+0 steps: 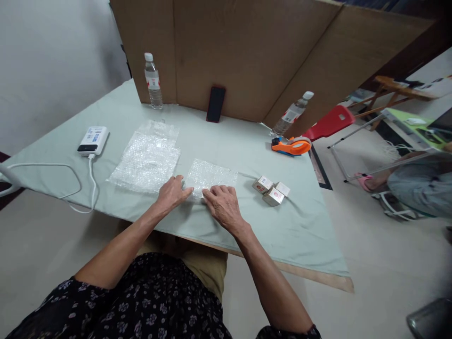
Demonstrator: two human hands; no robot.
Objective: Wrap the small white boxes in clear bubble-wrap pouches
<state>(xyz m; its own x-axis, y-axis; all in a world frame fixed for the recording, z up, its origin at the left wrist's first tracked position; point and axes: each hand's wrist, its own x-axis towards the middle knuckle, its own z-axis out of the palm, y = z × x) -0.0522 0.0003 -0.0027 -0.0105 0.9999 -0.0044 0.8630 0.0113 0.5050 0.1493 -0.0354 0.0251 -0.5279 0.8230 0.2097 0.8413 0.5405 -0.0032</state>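
A small sheet of bubble wrap point(213, 173) lies on the cloth-covered table in front of me. My left hand point(173, 192) rests by its left edge, thumb held apart from the fingers. On its near right part is my right hand point(222, 205), fingers curled down over the wrap's near edge; the fingertips are partly hidden. Left of my hands, larger bubble wrap sheets point(146, 160) lie overlapping. Several small boxes point(273, 196) sit together to the right of my right hand.
An orange tape dispenser point(292, 146) lies at the back right beside a tilted water bottle point(291, 115). Another bottle point(153, 84) and a phone point(215, 104) stand against the cardboard panel point(233, 52). A white device point(93, 140) with a cable lies left. A person's leg point(406, 169) shows far right.
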